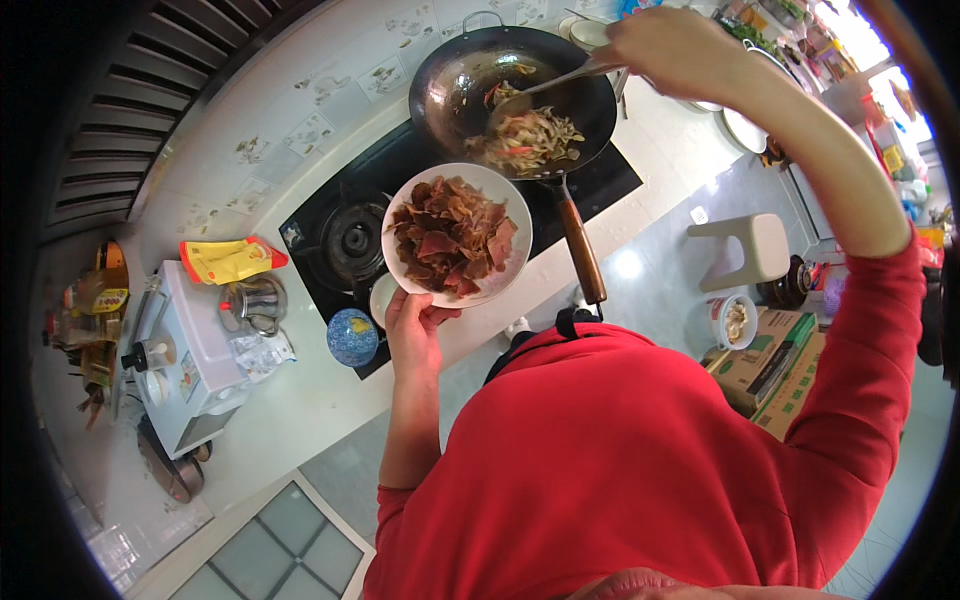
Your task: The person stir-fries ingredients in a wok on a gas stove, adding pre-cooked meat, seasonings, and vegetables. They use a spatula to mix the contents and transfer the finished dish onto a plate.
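My left hand [417, 319] grips the near rim of a white plate [520, 217], which is heaped with thin reddish-brown slices of what looks like cured meat [454, 236]. The plate is held over the stove, just short of the wok [450, 97]. In my right hand [664, 52] is the handle of a metal wok spatula [562, 77]. Its blurred head lies inside the wok, against a pile of cooked shredded food [536, 139] with some red pieces. The wok's wooden handle [581, 251] points toward my body.
A black gas hob [315, 225] has a bare left burner [355, 236]. Left of it stand a blue speckled round object [352, 337], a metal pot [255, 304] and a yellow-red packet [232, 260]. On the floor at right are a stool [761, 244], a bucket [731, 322] and cardboard boxes [765, 360].
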A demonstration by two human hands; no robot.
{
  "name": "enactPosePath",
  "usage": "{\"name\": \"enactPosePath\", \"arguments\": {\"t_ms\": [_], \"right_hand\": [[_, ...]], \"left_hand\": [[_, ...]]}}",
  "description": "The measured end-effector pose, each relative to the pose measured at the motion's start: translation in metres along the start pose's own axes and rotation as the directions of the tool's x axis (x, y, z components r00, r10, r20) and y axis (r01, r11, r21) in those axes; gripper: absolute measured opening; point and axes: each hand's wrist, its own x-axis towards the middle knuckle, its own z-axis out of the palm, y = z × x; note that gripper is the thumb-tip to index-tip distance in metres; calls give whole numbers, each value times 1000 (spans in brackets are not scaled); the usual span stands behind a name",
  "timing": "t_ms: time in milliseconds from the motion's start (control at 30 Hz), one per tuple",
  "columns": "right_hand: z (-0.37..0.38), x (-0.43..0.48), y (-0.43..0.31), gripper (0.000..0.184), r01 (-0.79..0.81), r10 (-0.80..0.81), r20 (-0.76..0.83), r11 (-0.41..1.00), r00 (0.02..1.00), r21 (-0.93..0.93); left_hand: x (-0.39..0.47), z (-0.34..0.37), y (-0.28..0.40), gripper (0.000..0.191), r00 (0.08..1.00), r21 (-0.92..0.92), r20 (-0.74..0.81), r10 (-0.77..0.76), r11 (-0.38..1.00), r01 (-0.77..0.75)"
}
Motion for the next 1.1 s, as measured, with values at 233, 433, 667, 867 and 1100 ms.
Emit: {"name": "enactPosePath", "arguments": {"t_ms": [233,433,667,867,1100], "right_hand": [[-26,-36,-4,25,141,-141,10,978,990,-154],[46,19,-15,12,-170,206,226,971,952,-168],[71,50,81,22,-451,361,573,892,736,17],[130,56,62,28,-537,221,563,688,796,489],[83,36,74,18,-246,194,196,926,961,288]], "left_hand": [[5,3,3,35,999,38,54,3,999,-5],[9,6,5,34,999,46,45,-9,999,7],[10,4,3,33,997,11,71,4,1000,-5],[5,14,7,29,999,3,55,-3,1000,3],[3,8,5,28,999,-5,25,29,1000,-29]]}}
